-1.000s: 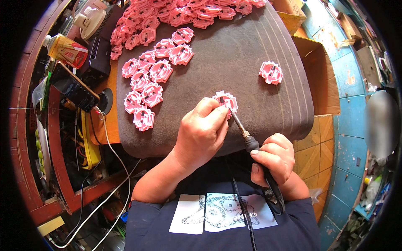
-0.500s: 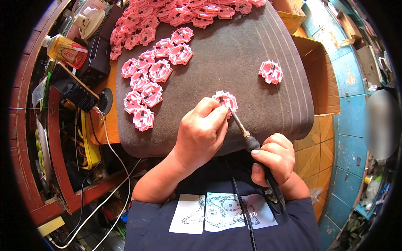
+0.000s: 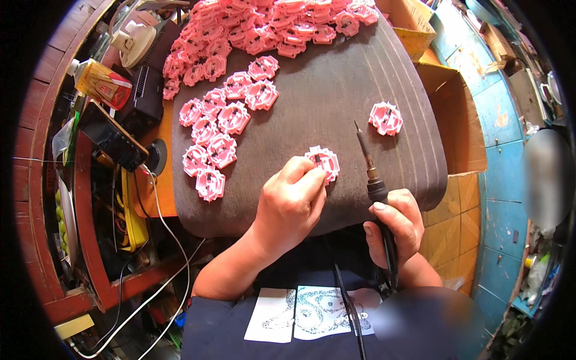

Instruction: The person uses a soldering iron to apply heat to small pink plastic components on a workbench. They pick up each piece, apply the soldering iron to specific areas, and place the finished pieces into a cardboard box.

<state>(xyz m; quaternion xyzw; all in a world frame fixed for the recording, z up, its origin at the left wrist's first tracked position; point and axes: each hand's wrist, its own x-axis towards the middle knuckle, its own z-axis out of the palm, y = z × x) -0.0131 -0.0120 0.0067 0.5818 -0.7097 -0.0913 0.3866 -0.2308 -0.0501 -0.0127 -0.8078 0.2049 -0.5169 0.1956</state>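
Hands at work over a dark-topped table (image 3: 312, 102), where one pink plastic piece (image 3: 326, 161) sits at the near side beneath a worker's left hand (image 3: 292, 195) while the right hand (image 3: 397, 225) grips a soldering iron (image 3: 377, 191). The iron's tip points up the table, clear of the plastic, which suggests a pause in the work on this one part. Ten similar pieces form a loose cluster (image 3: 233, 118) on the left, a large pile (image 3: 264, 27) fills the far edge and a lone piece (image 3: 385, 119) lies off to the right. Dark inserts show in many of them, but which are finished and which are waiting cannot be told from their looks; the separate groups hint at a batch partway through.

The piece being handled lies just beyond the left hand's fingertips, which are pinched close together and appear to touch its near left edge; whether they also hold something fine is hidden. The right hand, curled around the iron's handle, is apart from that piece, to its right and nearer the worker's body.
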